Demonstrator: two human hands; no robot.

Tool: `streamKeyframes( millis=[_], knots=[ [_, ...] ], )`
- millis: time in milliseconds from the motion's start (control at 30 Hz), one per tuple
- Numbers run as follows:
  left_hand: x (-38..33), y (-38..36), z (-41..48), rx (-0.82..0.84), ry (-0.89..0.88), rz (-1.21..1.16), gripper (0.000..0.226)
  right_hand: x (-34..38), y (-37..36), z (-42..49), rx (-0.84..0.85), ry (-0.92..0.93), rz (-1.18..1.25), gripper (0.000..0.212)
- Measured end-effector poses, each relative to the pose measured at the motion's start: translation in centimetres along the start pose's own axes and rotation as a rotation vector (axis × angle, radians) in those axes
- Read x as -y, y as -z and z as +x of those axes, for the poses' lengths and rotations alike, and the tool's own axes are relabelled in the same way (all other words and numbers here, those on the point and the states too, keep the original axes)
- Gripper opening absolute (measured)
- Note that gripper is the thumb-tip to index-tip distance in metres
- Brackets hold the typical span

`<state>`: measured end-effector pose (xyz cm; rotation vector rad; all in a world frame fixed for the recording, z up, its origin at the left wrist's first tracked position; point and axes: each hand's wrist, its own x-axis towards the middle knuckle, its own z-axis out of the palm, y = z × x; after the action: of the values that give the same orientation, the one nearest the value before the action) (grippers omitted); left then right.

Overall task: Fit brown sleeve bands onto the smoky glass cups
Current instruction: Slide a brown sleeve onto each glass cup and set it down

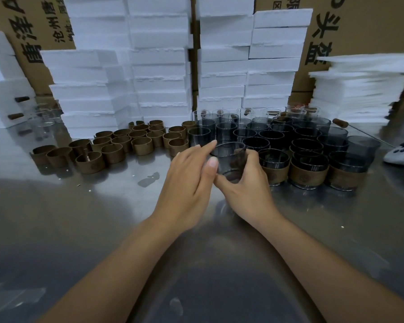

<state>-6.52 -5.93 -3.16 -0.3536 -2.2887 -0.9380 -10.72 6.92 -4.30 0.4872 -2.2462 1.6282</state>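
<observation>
A bare smoky glass cup sits at the centre of the frame, tilted and lifted off the steel table. The right hand grips it, fingers curled round its right wall and thumb under its base. The left hand has straight fingers, with the forefinger at the cup's rim and the thumb against its left wall. Just right of the cup stand cups with brown bands, and behind them bare smoky cups. Loose brown sleeve bands cluster at centre left. White foam blocks and cardboard boxes fill the top.
</observation>
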Motion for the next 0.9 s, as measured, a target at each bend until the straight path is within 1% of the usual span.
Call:
streamKeyframes(
  millis=[67, 200, 333, 467, 533, 600, 700, 800, 900],
  knots=[
    [-0.1, -0.1, 0.0, 0.012, 0.040, -0.051, 0.052, 0.1, 0.0, -0.1, 0.014, 0.007, 0.008, 0.048],
    [-0.7, -0.2, 0.2, 0.010, 0.213, -0.320, 0.056, 0.3, -0.1, -0.2, 0.044, 0.021, -0.027, 0.050],
    [-1.2, -0.2, 0.8, 0.027, 0.250, -0.347, 0.062, 0.7, -0.1, -0.5, 0.100, 0.053, -0.080, 0.054],
    [-1.4, -0.2, 1.1, 0.015, 0.206, -0.276, 0.050, 1.3, -0.2, -0.8, 0.156, 0.101, -0.132, 0.060],
    [-1.5, -0.2, 0.9, 0.014, 0.159, -0.224, 0.051, 1.6, -0.2, -0.9, 0.157, 0.113, -0.144, 0.071],
    [-1.7, -0.2, 0.7, 0.020, 0.112, -0.212, 0.051, 1.6, -0.1, -1.0, 0.156, 0.115, -0.159, 0.076],
    [-1.7, -0.3, 0.5, 0.042, 0.075, -0.223, 0.050, 1.6, -0.1, -0.9, 0.150, 0.115, -0.186, 0.074],
    [-1.8, -0.3, 0.4, 0.062, 0.033, -0.254, 0.054, 1.4, -0.1, -0.8, 0.147, 0.114, -0.214, 0.071],
    [-2.1, -0.3, 0.3, 0.052, -0.008, -0.309, 0.042, 1.2, -0.1, -0.6, 0.115, 0.102, -0.230, 0.066]
  ],
)
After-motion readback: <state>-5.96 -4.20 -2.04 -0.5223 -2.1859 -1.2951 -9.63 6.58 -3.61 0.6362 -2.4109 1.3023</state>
